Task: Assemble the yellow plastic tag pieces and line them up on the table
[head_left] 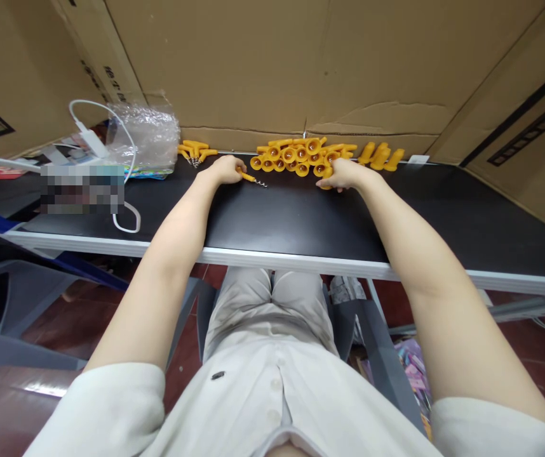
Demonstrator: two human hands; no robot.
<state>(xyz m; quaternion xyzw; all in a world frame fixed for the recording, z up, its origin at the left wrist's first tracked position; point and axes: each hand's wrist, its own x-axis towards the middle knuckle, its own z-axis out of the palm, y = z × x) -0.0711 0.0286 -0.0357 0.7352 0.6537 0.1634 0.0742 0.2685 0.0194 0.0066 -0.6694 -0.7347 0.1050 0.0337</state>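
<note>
Two bare hands reach to the far side of a smooth black table with a pale front edge. The left hand has its grip closed on the orange plastic handle of a small corkscrew; its thin metal spiral lies flat on the table, long axis running left to right and slightly toward the person, with the coiled tip pointing right. The right hand rests with fingers curled at the near edge of a heap of orange caps, touching one of them; whether that grip is closed on it cannot be told. The caps are glossy, round-mouthed and hollow, many with open ends facing the camera. Further right lie a few closed orange sleeves, tapered and matte. Left of the left hand sits a small cluster of T-shaped corkscrews, beside a crinkled clear plastic bag. Creased brown cardboard stands behind.
</note>
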